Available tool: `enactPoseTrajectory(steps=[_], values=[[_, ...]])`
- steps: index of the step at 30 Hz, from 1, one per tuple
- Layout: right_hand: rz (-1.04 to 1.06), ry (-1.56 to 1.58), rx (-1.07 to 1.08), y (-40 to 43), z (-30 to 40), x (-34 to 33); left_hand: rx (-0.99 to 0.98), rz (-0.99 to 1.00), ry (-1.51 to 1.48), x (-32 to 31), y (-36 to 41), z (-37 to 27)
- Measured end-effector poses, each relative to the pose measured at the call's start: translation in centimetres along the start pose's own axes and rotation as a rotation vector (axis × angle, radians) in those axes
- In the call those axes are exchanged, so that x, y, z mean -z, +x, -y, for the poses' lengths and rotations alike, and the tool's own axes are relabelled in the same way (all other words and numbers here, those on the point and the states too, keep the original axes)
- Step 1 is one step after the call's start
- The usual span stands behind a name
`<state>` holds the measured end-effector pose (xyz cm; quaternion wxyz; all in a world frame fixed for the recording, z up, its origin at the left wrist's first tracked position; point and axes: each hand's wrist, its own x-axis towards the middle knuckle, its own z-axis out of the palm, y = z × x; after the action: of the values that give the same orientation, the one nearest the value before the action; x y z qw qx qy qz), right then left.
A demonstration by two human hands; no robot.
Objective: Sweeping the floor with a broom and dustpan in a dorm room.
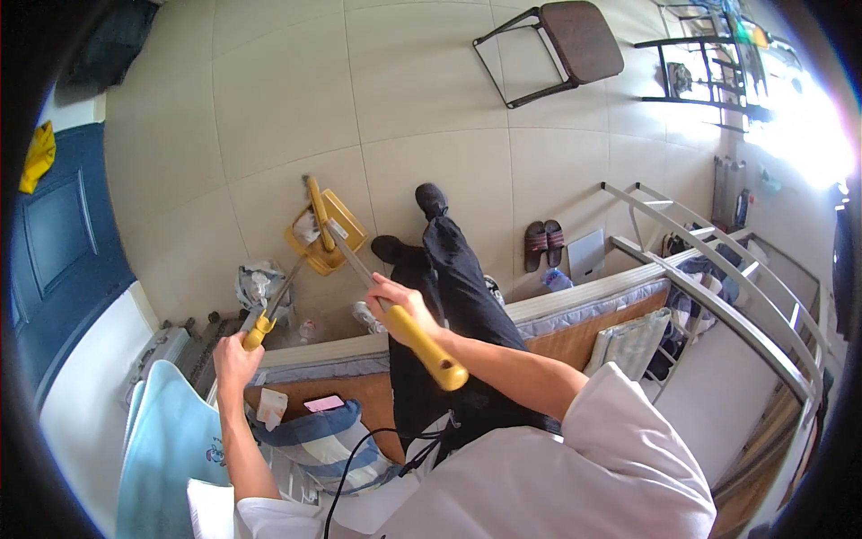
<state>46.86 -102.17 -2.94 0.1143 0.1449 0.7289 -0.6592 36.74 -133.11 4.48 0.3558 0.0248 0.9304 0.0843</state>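
My left hand (237, 360) grips the yellow-ended handle of a long-handled dustpan (353, 217), whose yellow pan rests on the tiled floor. My right hand (403, 306) is closed around the grey shaft of a broom (316, 202), just below its yellow grip (427, 350). The broom's narrow yellow head lies across the pan, its bristles hard to make out. Inside the pan sits a crumpled whitish scrap (307, 228). Close by the dustpan's shaft is a plastic bag (259, 283) on the floor.
A folding chair (582, 40) stands at the far side. Striped slides (544, 242) and a grey flat panel (586, 256) lie by the bed frame (586, 291). A metal ladder (714, 252) rises at right. A blue door (60, 222) is at left; a pillow (323, 445) lies on the bed.
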Motion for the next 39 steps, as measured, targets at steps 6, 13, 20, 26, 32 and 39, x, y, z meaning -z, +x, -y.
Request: enactPoseTrajectory(steps=[6, 13, 20, 26, 32, 39], values=[[-0.183, -0.095, -0.037, 4.1, 5.1, 11.9, 0.166, -0.007, -0.169, 0.2, 0.0, -0.6], [-0.337, -0.226, 0.008, 12.1, 7.8, 27.3, 0.243, -0.039, -0.258, 3.5, 3.6, -7.7], [-0.22, -0.492, 0.119, 21.3, 3.7, 31.5, 0.202, -0.026, -0.244, 6.7, 10.9, -13.1], [-0.096, -0.242, 0.026, 20.7, 1.5, 25.3, 0.165, 0.018, -0.226, 8.5, 16.2, -16.5], [-0.019, -0.168, 0.091, 18.8, 5.4, 18.4, 0.11, -0.004, -0.121, 11.0, 19.2, -18.0], [-0.029, 0.052, -0.22, 20.6, 12.7, 18.0, 0.125, -0.025, -0.171, 12.0, 20.4, -15.2]])
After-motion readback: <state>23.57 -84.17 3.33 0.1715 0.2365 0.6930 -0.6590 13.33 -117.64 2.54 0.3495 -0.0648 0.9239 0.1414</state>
